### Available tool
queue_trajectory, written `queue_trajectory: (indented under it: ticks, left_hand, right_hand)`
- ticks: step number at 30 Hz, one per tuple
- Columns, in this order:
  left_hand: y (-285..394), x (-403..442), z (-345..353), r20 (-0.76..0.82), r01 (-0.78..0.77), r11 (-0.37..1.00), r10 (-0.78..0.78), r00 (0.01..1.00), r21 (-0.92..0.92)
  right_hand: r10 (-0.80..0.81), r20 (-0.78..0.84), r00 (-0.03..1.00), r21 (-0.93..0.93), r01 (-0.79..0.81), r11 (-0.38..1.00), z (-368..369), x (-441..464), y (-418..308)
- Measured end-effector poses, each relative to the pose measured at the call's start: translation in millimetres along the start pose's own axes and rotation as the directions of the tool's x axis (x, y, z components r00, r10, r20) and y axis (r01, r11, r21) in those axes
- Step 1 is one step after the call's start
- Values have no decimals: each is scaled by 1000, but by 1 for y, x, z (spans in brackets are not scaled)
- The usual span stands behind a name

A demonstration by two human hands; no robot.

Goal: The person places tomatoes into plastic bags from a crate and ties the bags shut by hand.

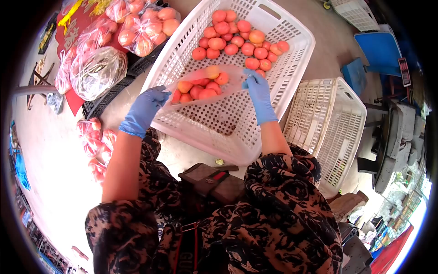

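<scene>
Sleeves (285, 205), hands (147, 109) (apart) on bag (234, 84)

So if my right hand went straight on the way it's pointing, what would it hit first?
Your right hand would probably meet the loose tomatoes in the white crate, just past your fingertips, though they may lie lower than your hand; depth is unclear.
</scene>
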State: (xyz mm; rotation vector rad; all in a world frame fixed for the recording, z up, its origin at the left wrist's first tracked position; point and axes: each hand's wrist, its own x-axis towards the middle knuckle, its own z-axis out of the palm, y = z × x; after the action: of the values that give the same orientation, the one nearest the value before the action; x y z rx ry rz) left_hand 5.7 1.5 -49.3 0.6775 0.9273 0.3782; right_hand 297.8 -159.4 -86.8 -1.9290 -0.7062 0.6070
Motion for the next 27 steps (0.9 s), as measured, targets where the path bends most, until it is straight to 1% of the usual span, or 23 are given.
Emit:
queue_trajectory:
  ticks: [1, 2, 3, 4, 5, 6, 7, 8, 11, 13, 14, 16, 17, 18, 19, 20, 21, 22, 24, 25, 26, 27]
  left_hand:
    - [-10, 0, 1, -9, 2, 1000, -2, 1000, -23]
    - [-22, 4, -2, -17, 1, 999, -2, 1000, -45]
    - [-19, 2, 11, -21, -3, 998, 1, 1000, -65]
    - [-18, -6, 25, -76, 56, 997, -60, 995, -52]
    - [-15, -6, 32, -56, 52, 999, -52, 997, 8]
    - [-16, -6, 34, -38, 54, 996, -52, 998, 66]
    - [-16, -5, 36, -20, 53, 991, -51, 999, 123]
    - [-14, -2, 41, 5, 32, 987, -33, 999, 155]
    - [-3, 8, 35, -45, 69, 994, -66, 997, 81]
    - [0, 7, 20, -50, -11, 988, 19, 999, 152]
    - [2, 4, 15, -47, -49, 981, 59, 997, 190]
    - [7, 4, 12, -28, -55, 913, 72, 997, 403]
    - [9, 5, 12, -16, -64, 862, 83, 996, 503]
    - [3, 5, 13, -7, -130, 884, 149, 989, 448]
    - [-1, 10, 16, -125, 4, 1000, -7, 992, -22]
    - [-5, 13, 15, -149, 34, 997, -44, 988, -67]
    - [-7, 15, 17, -168, 62, 992, -81, 982, -113]
    - [-9, 16, 22, -186, 40, 979, -78, 979, -200]
    - [-10, 18, 27, -176, -2, 992, -20, 984, -124]
    - [-9, 17, 30, -167, -26, 996, 11, 986, -88]
    - [-3, 20, 30, -195, 80, 979, -117, 974, -186]
    - [-5, 20, 31, -194, 45, 994, -64, 979, -103]
  right_hand:
    - [-277, -118, 954, -336, 224, 915, 7, 2, -4]
    - [-559, -130, 819, -645, 358, 675, 15, 4, -11]
    - [-605, -53, 794, -563, 477, 675, 25, 4, -28]
    - [-651, 16, 759, -470, 581, 665, 36, 2, -45]
    - [-695, 80, 715, -368, 669, 646, 48, 0, -53]
    - [-507, 311, 804, -350, 592, 726, 63, -2, -49]
    - [-277, 519, 809, -358, 500, 789, 80, -1, -41]
    - [-35, 683, 729, -389, 404, 828, 94, 6, -28]
    - [41, 757, 652, -378, 387, 841, 141, 39, 45]
    - [-50, 670, 741, -557, 547, 625, 158, 59, 60]
    - [-111, 626, 772, -639, 590, 493, 163, 66, 68]
    - [-134, 502, 855, -729, 501, 467, 169, 77, 83]
    - [-142, 493, 858, -727, 496, 475, 172, 86, 92]
    - [-150, 485, 861, -725, 492, 483, 175, 95, 102]
    - [-97, 517, 851, -726, 495, 477, 177, 100, 111]
    - [-48, 545, 837, -727, 500, 471, 179, 104, 119]
    - [-40, 551, 833, -739, 510, 441, 180, 108, 120]
    - [-33, 557, 830, -749, 519, 411, 180, 111, 121]
    - [-102, 530, 842, -786, 533, 313, 184, 111, 123]
    - [-54, 517, 854, -764, 489, 421, 181, 112, 122]
    - [-4, 507, 862, -735, 435, 520, 174, 111, 116]
    - [45, 499, 866, -699, 371, 611, 167, 111, 110]
